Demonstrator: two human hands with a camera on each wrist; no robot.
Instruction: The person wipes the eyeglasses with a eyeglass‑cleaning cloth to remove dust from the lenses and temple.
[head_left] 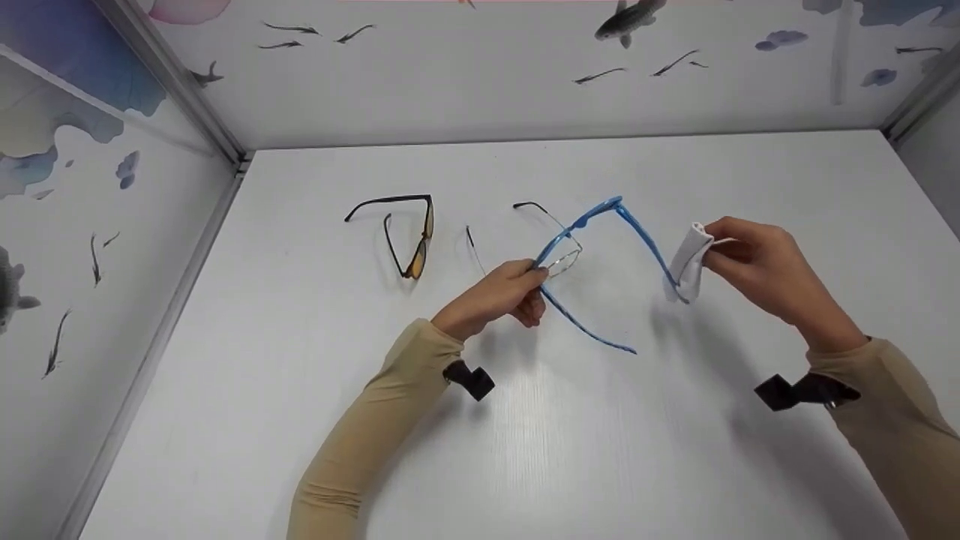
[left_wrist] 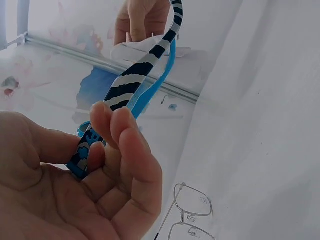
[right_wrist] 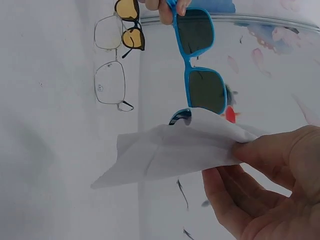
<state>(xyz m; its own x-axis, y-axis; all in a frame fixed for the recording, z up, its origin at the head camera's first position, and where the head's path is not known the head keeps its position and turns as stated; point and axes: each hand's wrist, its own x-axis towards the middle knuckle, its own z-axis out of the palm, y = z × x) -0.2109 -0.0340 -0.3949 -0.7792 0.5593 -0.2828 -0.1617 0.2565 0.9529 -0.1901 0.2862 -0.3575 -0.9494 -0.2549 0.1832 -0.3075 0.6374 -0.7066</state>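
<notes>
Blue-framed sunglasses (right_wrist: 187,62) with dark lenses are held up over the table by my left hand (head_left: 499,291), whose thumb and fingers pinch one end of the front frame near the hinge. Both temples are unfolded; the left wrist view shows a striped inner side on one temple (left_wrist: 131,82). My right hand (head_left: 772,270) pinches a folded white cloth (right_wrist: 170,150) between thumb and fingers. The cloth lies against the end of the far temple (head_left: 643,234), and part of that temple is hidden behind it in the right wrist view.
Thin wire-rimmed glasses (head_left: 564,262) lie on the white table (head_left: 525,442), partly behind the left hand and the sunglasses. Further left are black-framed glasses (head_left: 418,259) with amber lenses, temples unfolded. Printed panels (head_left: 480,90) wall in the table at the back and sides.
</notes>
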